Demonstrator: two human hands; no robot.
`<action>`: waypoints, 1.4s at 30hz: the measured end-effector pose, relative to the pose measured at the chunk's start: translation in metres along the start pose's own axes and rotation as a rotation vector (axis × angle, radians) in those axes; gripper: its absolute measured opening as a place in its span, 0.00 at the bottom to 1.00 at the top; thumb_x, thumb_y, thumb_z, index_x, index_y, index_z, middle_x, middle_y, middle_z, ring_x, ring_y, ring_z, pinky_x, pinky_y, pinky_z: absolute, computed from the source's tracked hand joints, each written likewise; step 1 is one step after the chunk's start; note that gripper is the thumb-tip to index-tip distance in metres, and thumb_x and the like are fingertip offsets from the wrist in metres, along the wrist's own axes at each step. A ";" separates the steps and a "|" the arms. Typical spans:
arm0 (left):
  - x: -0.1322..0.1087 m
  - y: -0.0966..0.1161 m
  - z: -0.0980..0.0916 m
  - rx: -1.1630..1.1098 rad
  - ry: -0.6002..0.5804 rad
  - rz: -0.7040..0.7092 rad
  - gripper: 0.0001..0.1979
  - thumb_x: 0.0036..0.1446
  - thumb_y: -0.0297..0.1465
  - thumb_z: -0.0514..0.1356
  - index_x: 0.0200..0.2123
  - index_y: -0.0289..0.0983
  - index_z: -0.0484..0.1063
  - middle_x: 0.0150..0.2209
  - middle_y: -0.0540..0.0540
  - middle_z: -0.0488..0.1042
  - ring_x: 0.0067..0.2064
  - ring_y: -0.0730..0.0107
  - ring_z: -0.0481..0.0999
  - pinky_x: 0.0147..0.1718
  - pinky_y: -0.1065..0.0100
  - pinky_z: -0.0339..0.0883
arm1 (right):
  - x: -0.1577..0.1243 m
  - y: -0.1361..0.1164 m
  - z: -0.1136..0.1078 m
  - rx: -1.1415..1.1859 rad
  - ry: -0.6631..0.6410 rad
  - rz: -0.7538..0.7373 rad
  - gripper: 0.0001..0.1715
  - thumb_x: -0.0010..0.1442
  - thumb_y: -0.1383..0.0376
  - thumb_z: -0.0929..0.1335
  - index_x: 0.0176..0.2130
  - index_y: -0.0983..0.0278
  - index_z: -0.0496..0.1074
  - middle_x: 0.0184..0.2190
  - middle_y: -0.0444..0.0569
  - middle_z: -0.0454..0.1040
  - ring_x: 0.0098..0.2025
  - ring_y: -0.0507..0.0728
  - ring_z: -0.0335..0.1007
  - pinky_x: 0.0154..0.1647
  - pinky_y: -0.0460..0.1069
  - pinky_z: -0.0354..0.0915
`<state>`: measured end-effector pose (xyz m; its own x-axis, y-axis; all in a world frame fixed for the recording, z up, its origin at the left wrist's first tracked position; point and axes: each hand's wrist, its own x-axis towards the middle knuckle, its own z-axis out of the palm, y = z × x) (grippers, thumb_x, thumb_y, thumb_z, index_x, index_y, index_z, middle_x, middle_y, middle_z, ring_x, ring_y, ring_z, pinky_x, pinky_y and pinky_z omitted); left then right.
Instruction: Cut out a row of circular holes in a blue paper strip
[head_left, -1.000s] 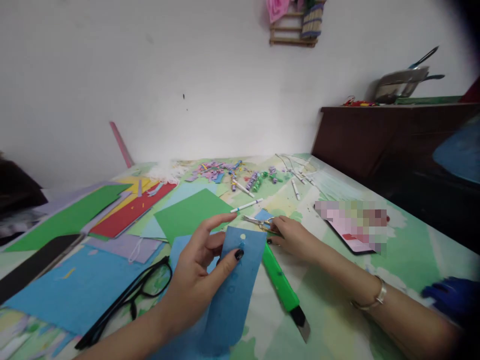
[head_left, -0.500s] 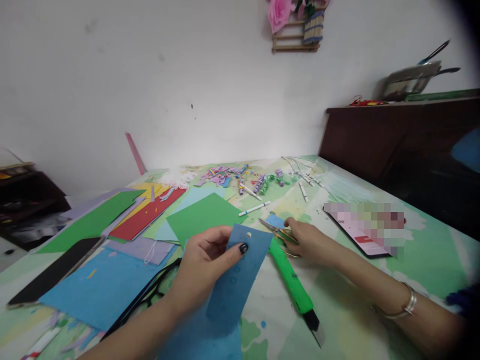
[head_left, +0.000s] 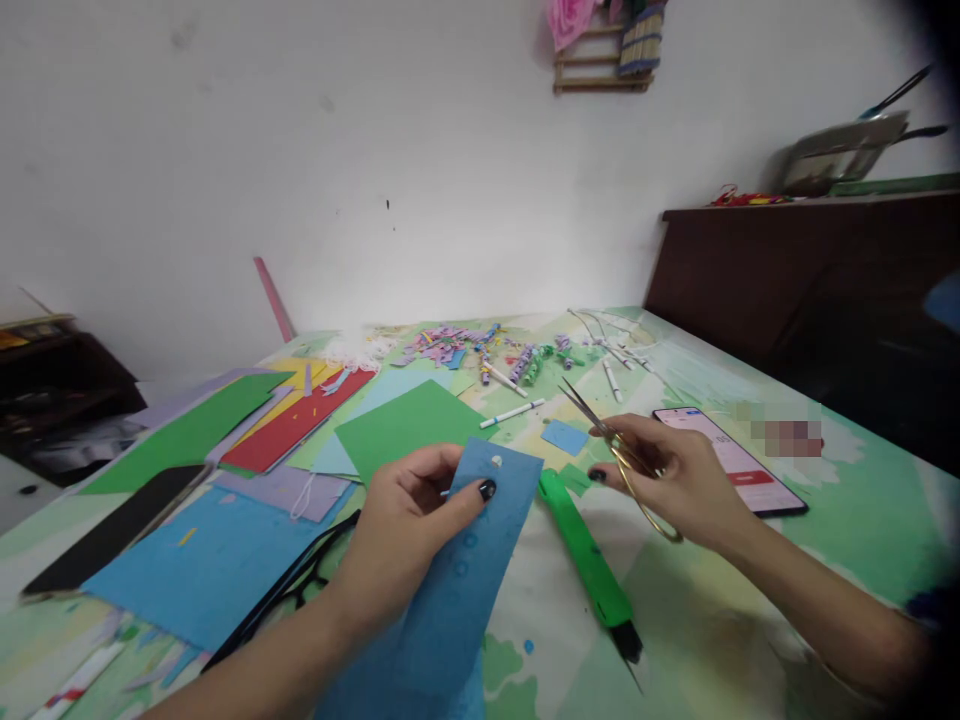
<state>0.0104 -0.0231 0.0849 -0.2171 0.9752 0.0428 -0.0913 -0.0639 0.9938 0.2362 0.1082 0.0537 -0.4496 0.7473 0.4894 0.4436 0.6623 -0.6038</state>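
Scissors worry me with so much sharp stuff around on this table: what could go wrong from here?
The scissors in the right hand are raised; swinging them to the blue paper could nick the left hand, whose fingers pinch it. The green knife lies between both hands, its blade end seemingly out, so a wrist might brush it. The phone beside the right hand could get scratched.

light: even, soft indoor | shadows: faint | edges: wide-angle bending, dark right-corner vignette | focus: slightly soft
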 end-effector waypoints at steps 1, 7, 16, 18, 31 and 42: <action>0.000 0.000 0.000 0.010 0.009 0.009 0.08 0.48 0.35 0.70 0.31 0.38 0.78 0.29 0.50 0.79 0.27 0.76 0.74 0.26 0.77 0.70 | -0.006 -0.009 0.000 -0.002 0.033 -0.123 0.25 0.53 0.48 0.72 0.39 0.65 0.75 0.17 0.39 0.63 0.20 0.49 0.55 0.20 0.45 0.54; -0.002 -0.001 0.002 0.039 -0.004 0.042 0.06 0.49 0.33 0.69 0.30 0.39 0.78 0.28 0.51 0.79 0.28 0.77 0.75 0.28 0.79 0.69 | -0.030 -0.035 0.009 -0.094 0.114 -0.638 0.22 0.59 0.55 0.71 0.48 0.66 0.69 0.23 0.43 0.73 0.20 0.47 0.60 0.20 0.43 0.58; -0.003 -0.001 0.003 0.102 0.032 0.042 0.05 0.50 0.33 0.68 0.31 0.39 0.78 0.29 0.51 0.79 0.29 0.76 0.75 0.27 0.78 0.69 | -0.030 -0.030 0.010 -0.306 0.135 -0.683 0.23 0.62 0.56 0.69 0.50 0.70 0.69 0.22 0.43 0.72 0.21 0.49 0.66 0.19 0.46 0.58; -0.004 0.000 0.003 0.124 0.038 0.044 0.05 0.49 0.33 0.68 0.31 0.39 0.78 0.29 0.51 0.79 0.29 0.76 0.75 0.28 0.77 0.69 | -0.032 -0.029 0.010 -0.348 0.131 -0.673 0.24 0.62 0.55 0.68 0.51 0.69 0.68 0.21 0.43 0.72 0.21 0.50 0.67 0.19 0.47 0.57; -0.002 0.000 0.003 0.100 0.028 -0.006 0.05 0.48 0.33 0.68 0.30 0.39 0.79 0.28 0.51 0.79 0.29 0.75 0.75 0.28 0.77 0.69 | -0.033 -0.028 0.009 -0.390 0.111 -0.693 0.23 0.64 0.58 0.67 0.52 0.71 0.69 0.22 0.42 0.71 0.22 0.49 0.67 0.20 0.47 0.57; -0.002 -0.004 0.001 0.008 0.005 -0.057 0.08 0.48 0.34 0.70 0.32 0.38 0.79 0.31 0.49 0.80 0.28 0.76 0.75 0.27 0.77 0.70 | -0.036 -0.024 0.010 -0.398 0.117 -0.673 0.22 0.63 0.60 0.69 0.54 0.69 0.67 0.22 0.41 0.72 0.23 0.49 0.69 0.20 0.48 0.59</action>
<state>0.0127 -0.0248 0.0809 -0.2169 0.9761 -0.0147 -0.0960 -0.0063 0.9954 0.2340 0.0644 0.0444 -0.6454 0.1656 0.7457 0.3597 0.9271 0.1054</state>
